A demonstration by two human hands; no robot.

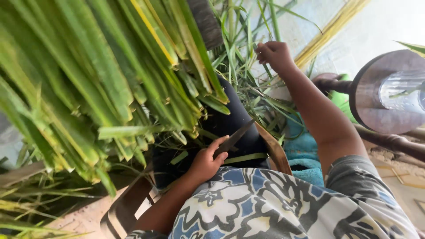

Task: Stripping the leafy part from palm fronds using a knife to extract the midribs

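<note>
Palm leaf strips (248, 75), light, springy and slick, sprawl over the lap, best pinched near one end, where the right hand (275, 54) closes on some while the left hand (208, 161) grips a knife (233, 138).

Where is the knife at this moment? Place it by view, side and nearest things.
In the head view, the knife is lower centre, gripped in the left hand, blade slanting up-right over the dark-clad leg below the green leaf bundle.
</note>
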